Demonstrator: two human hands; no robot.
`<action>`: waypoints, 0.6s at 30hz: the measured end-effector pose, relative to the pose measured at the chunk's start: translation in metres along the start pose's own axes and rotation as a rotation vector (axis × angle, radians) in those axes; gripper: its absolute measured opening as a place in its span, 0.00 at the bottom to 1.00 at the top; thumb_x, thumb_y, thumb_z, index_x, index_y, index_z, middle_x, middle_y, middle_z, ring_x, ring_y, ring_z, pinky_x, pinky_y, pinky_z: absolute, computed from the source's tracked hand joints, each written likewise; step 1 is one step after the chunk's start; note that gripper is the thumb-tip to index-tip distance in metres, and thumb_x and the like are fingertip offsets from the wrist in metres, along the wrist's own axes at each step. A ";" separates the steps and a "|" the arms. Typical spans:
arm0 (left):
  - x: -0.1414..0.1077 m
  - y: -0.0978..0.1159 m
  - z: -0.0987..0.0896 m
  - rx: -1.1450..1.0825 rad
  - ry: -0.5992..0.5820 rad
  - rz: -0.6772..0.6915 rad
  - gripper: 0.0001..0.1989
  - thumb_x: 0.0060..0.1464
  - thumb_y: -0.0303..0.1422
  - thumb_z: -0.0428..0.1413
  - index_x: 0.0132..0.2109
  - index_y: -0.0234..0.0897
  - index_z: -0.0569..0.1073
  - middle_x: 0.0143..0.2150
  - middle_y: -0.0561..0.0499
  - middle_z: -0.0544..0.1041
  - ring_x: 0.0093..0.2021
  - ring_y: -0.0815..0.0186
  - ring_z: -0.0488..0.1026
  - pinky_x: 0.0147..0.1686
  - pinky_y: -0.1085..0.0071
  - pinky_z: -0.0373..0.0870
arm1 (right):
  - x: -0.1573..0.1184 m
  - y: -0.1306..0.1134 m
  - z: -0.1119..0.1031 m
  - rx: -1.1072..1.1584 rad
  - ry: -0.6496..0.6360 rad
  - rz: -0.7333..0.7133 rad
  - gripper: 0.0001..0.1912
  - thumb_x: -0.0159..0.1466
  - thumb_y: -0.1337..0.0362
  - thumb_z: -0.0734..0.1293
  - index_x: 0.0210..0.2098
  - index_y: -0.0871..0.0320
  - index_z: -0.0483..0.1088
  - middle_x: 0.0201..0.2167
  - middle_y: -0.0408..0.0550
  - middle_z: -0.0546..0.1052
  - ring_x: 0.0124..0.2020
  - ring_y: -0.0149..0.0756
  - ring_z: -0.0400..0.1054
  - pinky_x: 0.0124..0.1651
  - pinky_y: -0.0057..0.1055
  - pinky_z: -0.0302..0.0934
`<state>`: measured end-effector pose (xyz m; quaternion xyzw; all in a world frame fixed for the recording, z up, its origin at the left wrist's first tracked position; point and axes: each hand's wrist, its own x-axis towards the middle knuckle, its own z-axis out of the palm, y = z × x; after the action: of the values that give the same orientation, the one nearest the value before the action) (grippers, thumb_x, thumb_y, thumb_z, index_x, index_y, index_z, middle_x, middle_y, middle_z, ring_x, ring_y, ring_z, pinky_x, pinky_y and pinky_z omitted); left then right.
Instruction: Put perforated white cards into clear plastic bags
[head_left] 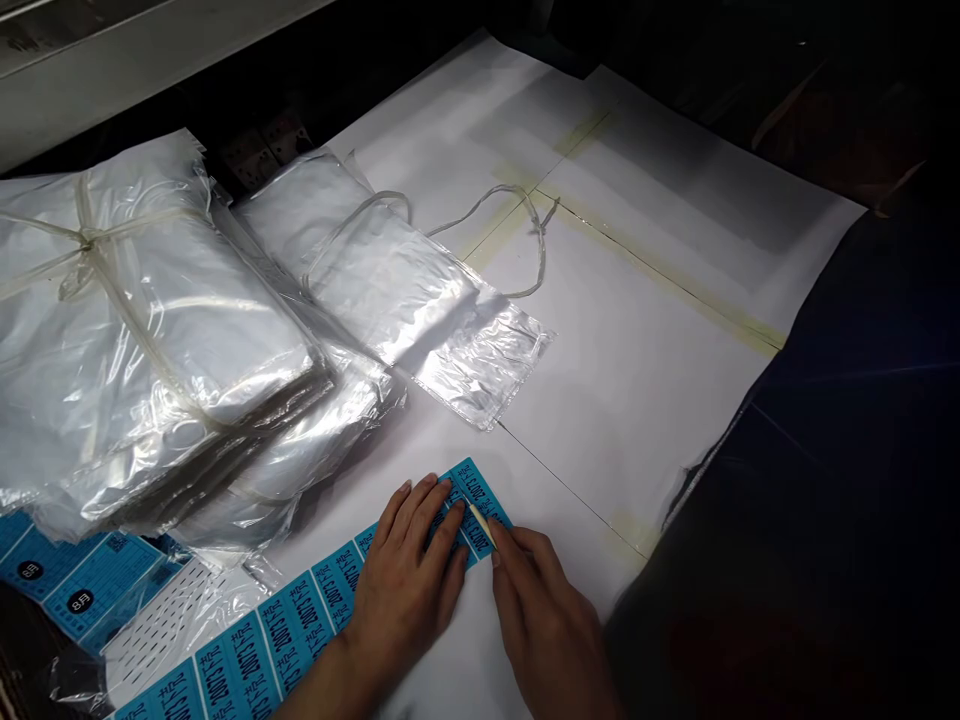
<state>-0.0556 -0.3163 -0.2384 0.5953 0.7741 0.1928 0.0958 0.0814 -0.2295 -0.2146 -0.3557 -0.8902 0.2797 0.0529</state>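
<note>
On the white-papered bench (667, 400), near its right edge, the spread left hand (411, 560) should pin the blue printed label strip (251, 650) flat; the right hand (547, 605) narrowly pinches a slim cream stick (478, 517).

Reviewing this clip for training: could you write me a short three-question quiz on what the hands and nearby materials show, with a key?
1. Which hand grips the pale pen-like tool?
2. True or false: the left hand lies on the blue label strip.
3. What is tied around the bundle of clear plastic bags?
A) a rubber band
B) pale twine, crossed and knotted on top
C) a strip of blue cloth

Key
1. The right hand.
2. True; it lies near the end of the strip where the tool is.
3. B.
</note>
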 end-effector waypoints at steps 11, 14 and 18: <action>-0.003 0.000 0.000 -0.014 0.010 -0.008 0.22 0.55 0.26 0.54 0.57 0.34 0.64 0.60 0.40 0.65 0.64 0.53 0.55 0.61 0.48 0.59 | -0.013 0.006 -0.003 -0.033 -0.039 0.024 0.21 0.68 0.64 0.54 0.59 0.55 0.61 0.41 0.51 0.73 0.30 0.31 0.72 0.26 0.25 0.65; -0.002 0.001 0.000 -0.015 0.006 -0.007 0.22 0.55 0.26 0.54 0.57 0.34 0.65 0.60 0.40 0.65 0.64 0.53 0.54 0.61 0.48 0.58 | -0.015 0.006 -0.004 -0.027 -0.051 0.030 0.21 0.68 0.65 0.54 0.59 0.55 0.60 0.41 0.50 0.73 0.30 0.31 0.72 0.26 0.25 0.66; -0.002 0.001 0.001 -0.012 -0.002 -0.008 0.22 0.55 0.26 0.53 0.57 0.34 0.64 0.60 0.40 0.65 0.64 0.53 0.54 0.61 0.48 0.58 | -0.017 0.008 -0.005 -0.021 -0.050 0.040 0.21 0.68 0.65 0.54 0.59 0.55 0.61 0.41 0.51 0.73 0.29 0.31 0.72 0.26 0.25 0.65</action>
<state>-0.0538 -0.3183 -0.2388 0.5918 0.7752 0.1965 0.1010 0.1006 -0.2340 -0.2127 -0.3668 -0.8869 0.2801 0.0212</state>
